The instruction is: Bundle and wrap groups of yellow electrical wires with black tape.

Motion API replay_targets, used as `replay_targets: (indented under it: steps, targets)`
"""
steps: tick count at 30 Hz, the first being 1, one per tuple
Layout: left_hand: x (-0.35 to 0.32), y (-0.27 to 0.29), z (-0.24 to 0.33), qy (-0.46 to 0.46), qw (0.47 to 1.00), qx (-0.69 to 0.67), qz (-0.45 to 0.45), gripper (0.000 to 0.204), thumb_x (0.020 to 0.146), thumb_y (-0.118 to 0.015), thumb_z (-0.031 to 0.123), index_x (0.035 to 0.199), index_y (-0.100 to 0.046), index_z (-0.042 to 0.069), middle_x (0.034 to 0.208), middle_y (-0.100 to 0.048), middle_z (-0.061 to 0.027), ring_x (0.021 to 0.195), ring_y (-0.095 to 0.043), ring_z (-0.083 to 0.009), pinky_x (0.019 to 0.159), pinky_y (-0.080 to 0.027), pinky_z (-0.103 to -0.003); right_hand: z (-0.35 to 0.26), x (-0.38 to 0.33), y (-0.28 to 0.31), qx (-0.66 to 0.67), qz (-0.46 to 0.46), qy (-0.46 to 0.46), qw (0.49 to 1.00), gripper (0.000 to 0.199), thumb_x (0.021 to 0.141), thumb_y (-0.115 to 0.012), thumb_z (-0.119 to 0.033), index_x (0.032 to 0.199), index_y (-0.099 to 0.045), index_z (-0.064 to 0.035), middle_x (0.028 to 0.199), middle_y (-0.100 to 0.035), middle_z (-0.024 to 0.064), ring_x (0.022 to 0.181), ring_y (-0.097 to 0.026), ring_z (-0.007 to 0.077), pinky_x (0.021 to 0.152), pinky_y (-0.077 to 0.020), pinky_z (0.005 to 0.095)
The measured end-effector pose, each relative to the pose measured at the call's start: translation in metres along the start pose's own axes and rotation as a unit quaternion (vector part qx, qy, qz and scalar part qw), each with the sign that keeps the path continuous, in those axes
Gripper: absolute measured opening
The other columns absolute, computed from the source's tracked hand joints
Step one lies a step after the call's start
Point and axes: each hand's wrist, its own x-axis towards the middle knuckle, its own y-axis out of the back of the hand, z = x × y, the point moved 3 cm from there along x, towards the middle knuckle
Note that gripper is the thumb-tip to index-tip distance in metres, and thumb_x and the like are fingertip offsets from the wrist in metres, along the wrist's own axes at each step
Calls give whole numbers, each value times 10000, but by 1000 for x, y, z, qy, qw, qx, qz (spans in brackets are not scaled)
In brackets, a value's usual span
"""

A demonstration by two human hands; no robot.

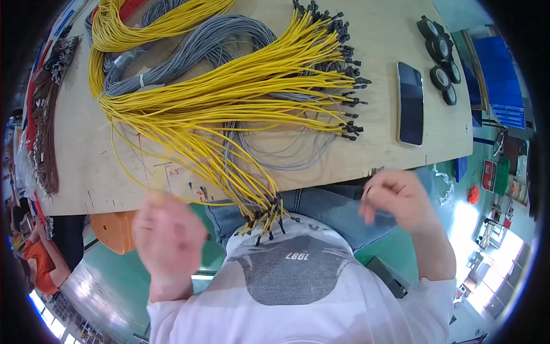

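Biggest thing here is the pale wooden surface [366, 155], spread out beyond the fingers of both hands. Next up, the yellow cables [223, 86]: a fat bundle lying ahead of the left hand [170, 238] and off toward the right hand [398, 200]. The long axis of the main fan runs left to right, tilting a bit away from the person, from a tight gather ahead and to the left of the left fingers out to loose ends pointing right. A second branch leaves that same gather and slants back toward the person, over the near edge, its ends pointing down between the two hands.

Grey cables [212, 31] curve around past the yellow ones, farther from the fingers, with some thin strands underneath. There's an orange stool [114, 231] just left of the left fingers, below the edge.

Hands: the left one's a blur, and one yellow strand passes right by its fingertips, so I can't tell if it's gripping anything. Right fingers are curled in narrow, nothing visible in them, but I can't tell if they're fully closed.

Phone [410, 103] lies straight ahead of the right fingers, long axis pointing away from the person. Black tape rolls [440, 78] sit past it to the right. Smallest: black connectors [348, 53] tipping the fan, well ahead of the right fingers, and more on the slanted branch.
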Motion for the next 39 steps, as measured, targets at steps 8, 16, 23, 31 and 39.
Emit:
replay_targets:
  steps: [8, 16, 23, 31, 39]
  targets:
    - [-36, -11, 22, -128, 853, 506, -26, 147, 841, -482, 4, 975, -516, -46, 612, -610, -108, 571, -603, -135, 541, -474, -225, -8, 54, 9, -556, 270, 391, 683, 256, 687, -657, -102, 915, -542, -99, 731, -526, 54, 758, -525, 232, 860, -350, 416]
    - [-31, -15, 9, 58, 986, 122, -99, 529, 831, -428, -54, 1323, -236, -14, 656, -599, -131, 638, -630, -227, 602, -531, -331, -23, 45, 23, -384, 283, 360, 802, 223, 726, -626, -7, 932, -547, -43, 796, -554, 51, 796, -541, 157, 820, -401, 300]
    - [-35, -42, 17, -84, 803, 565, -167, 539, 809, -472, -57, 1298, -247, -48, 812, -642, -153, 698, -646, -218, 640, -511, -284, -43, 31, 19, -176, 291, 408, 847, 263, 762, -593, 64, 991, -500, -25, 861, -556, 31, 782, -522, 79, 734, -414, 198]
    - [-20, -67, -24, -278, 521, 755, -285, 560, 674, -678, 299, 1124, -518, 7, 567, -433, -17, 473, -463, -153, 430, -363, -274, -77, 6, -25, -390, 127, 553, 725, 246, 615, -669, 44, 817, -588, -71, 759, -567, 79, 732, -562, 202, 886, -385, 449]
    - [1, -56, -21, -260, 842, 451, -139, 213, 712, -618, -9, 922, -590, -3, 723, -570, -81, 603, -561, -158, 520, -442, -251, -72, 32, -64, -280, -50, 505, 815, 271, 636, -708, -66, 885, -605, -102, 718, -565, 43, 635, -548, 195, 877, -376, 433]
